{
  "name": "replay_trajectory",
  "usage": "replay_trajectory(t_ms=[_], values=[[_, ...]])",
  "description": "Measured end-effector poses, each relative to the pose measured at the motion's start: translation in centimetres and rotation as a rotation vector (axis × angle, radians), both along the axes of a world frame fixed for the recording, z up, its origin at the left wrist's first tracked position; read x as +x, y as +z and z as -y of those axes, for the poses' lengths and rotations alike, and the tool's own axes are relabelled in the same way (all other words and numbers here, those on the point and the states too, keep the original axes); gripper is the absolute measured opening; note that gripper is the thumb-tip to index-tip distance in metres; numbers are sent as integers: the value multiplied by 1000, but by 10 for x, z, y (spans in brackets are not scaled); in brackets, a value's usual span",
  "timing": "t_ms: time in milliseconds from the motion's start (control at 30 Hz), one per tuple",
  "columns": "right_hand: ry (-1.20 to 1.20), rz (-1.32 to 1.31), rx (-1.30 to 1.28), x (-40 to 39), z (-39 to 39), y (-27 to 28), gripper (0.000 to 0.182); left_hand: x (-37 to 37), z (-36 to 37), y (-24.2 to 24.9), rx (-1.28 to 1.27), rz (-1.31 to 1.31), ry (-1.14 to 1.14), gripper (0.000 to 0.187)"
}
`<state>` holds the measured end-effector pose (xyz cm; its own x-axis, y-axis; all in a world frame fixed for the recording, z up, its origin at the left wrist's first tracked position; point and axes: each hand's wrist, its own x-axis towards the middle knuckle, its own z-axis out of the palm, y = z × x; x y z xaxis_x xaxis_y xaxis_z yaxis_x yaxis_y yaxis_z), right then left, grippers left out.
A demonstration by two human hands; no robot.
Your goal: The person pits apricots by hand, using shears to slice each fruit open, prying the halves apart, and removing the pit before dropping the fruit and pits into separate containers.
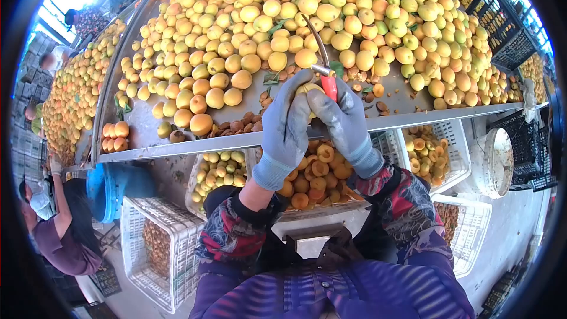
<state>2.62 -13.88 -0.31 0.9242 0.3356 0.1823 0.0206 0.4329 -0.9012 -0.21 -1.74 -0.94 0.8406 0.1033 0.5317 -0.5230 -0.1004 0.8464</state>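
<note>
Both of my hands wear grey gloves and meet over the metal table's front edge. My left hand is closed around a yellow apricot, mostly hidden between the gloves. In my right hand is a red-handled tool with a thin curved metal blade that points up over the fruit; the fingers also press against the apricot. Behind the hands a large heap of yellow-orange apricots covers the table. Brown pits lie just left of my hands. Below them, a crate holds halved apricots.
White crates of pits and fruit stand below the table on both sides. A blue barrel stands left, a white bucket right, black crates at the right. A co-worker is at the left; other people are farther back.
</note>
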Motion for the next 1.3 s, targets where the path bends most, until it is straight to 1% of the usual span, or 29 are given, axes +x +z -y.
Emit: replay_trajectory(t_ms=[67,100,200,267,300,367,400,467,500,533,567,600,633,667,700,767,800,833,867,900,933,967,1033,1067,1100,1167,1200,1233,1300], values=[[-28,27,-47,-4,0,3,27,-4,2,6,-85,-119,-35,34],[-57,56,-94,-5,0,3,25,-5,2,8,-84,-120,-35,34],[-46,24,-94,-7,1,2,24,-6,5,9,-64,-129,-18,33],[-52,38,-131,-5,4,-2,25,-7,7,6,-251,-284,-73,38],[-58,54,-166,-5,4,-3,25,-9,4,5,-252,-286,-73,38],[-36,10,-137,-8,5,5,22,-11,-7,5,-650,-770,-191,47],[-13,-31,-106,-9,6,8,20,-9,-8,3,-651,-771,-189,47],[19,-83,-110,-2,14,9,20,-5,-12,0,-676,-610,-345,52],[50,-134,-116,3,21,9,21,-4,-13,1,-677,-608,-345,52],[51,-133,-117,5,28,9,21,-5,-13,4,-792,-580,-433,51],[93,-140,-123,8,35,8,26,-5,-14,5,-906,-550,-521,50],[136,-149,-128,9,41,7,31,-5,-18,4,-908,-549,-519,50],[177,-157,-134,9,43,7,36,-3,-22,3,-915,-503,-564,49],[134,-196,-120,6,43,8,36,-3,-24,3,-922,-457,-609,47],[133,-195,-120,6,48,14,36,-3,-24,3,-921,-457,-611,47],[325,-217,-416,8,61,26,36,-4,-23,6,-830,-449,-503,42],[305,-219,-530,10,62,23,39,-4,-23,7,-829,-449,-503,42],[305,-219,-530,13,63,20,39,-4,-22,8,-765,-444,-451,40],[304,-131,-541,16,64,15,38,-3,-20,9,-701,-438,-400,38],[300,-46,-551,18,64,11,37,-3,-18,9,-700,-440,-403,38],[200,85,-368,15,58,7,30,-3,-17,10,-674,-413,-399,38],[197,83,-369,14,54,8,30,-4,-15,10,-649,-388,-394,39],[-64,-86,-189,11,47,15,20,-5,-11,11,-665,-446,-388,39],[-121,-49,13,11,39,14,16,-6,-8,11,-680,-500,-380,40],[-130,-54,11,11,36,15,16,-7,-7,11,-681,-509,-387,40],[-103,-45,328,10,32,22,16,-10,-7,12,-242,-496,-349,44],[-157,-16,331,7,27,28,19,-12,-4,23,-111,-480,-369,49],[-164,-20,328,7,24,29,19,-12,0,23,-113,-486,-375,49],[-224,76,330,8,20,29,24,-13,7,20,-194,-472,-443,49]])
